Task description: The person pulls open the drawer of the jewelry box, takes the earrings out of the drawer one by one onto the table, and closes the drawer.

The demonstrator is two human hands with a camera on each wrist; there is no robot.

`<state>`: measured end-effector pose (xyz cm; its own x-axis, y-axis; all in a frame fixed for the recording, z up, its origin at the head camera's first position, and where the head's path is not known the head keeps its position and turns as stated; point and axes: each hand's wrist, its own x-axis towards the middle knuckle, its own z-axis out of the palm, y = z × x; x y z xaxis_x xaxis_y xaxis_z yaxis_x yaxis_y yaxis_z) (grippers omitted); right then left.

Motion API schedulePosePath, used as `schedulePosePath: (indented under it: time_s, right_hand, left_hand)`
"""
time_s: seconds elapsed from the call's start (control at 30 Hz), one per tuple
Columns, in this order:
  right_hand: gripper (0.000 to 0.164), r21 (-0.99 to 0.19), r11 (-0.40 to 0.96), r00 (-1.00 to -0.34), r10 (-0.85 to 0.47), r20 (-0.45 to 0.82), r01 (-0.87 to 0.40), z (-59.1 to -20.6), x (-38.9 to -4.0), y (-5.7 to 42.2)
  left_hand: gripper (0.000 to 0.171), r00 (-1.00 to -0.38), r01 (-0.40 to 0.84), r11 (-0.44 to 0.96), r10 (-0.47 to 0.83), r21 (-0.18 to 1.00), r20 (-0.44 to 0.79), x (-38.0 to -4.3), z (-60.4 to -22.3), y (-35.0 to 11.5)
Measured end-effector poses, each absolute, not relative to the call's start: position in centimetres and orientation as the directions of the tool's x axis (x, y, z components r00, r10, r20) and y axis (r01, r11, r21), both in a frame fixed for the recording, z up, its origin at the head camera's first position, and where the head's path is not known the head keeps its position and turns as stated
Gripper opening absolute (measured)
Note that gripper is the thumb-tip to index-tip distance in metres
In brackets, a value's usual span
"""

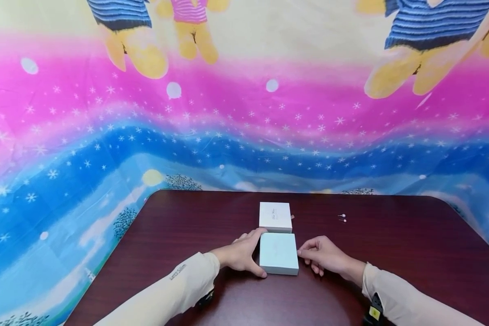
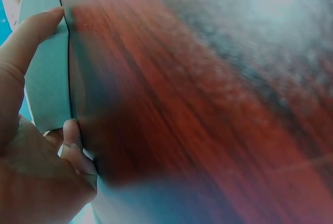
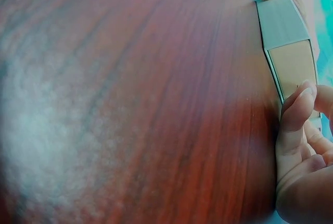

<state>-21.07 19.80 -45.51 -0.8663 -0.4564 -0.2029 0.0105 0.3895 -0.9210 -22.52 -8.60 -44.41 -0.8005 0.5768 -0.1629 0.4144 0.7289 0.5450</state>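
Note:
A mint-green drawer-style gift box [image 1: 279, 251] lies flat on the table. My left hand [image 1: 244, 253] grips its left end, with the thumb [image 2: 49, 21] on the near side and the fingers towards the far side. At the opposite end my right hand [image 1: 323, 254] has thumb and index finger pinched together against the tan drawer face [image 3: 291, 67]. A small pull tab there is mostly covered by these fingertips. The right hand's other fingers are loosely curled beside the box.
Directly behind stands a white box [image 1: 275, 215] with a small ribbon tab [image 1: 292, 217] on its right side. Two pearl stud earrings [image 1: 343, 216] lie at the back right of the dark red wooden table [image 1: 187, 222]. A printed cloth [image 1: 236, 113] hangs behind the table.

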Motion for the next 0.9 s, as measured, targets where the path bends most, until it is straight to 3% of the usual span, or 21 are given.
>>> schedulePosePath:
  time_s: [0.9]
  right_hand:
    - [0.028, -0.918, 0.396, -0.864, -0.455, -0.217, 0.021, -45.44, -21.0, 19.53]
  left_hand:
    - [0.108, -0.809, 0.42, 0.737, 0.569, 0.53, -0.15, -22.04, -44.05, -8.32]
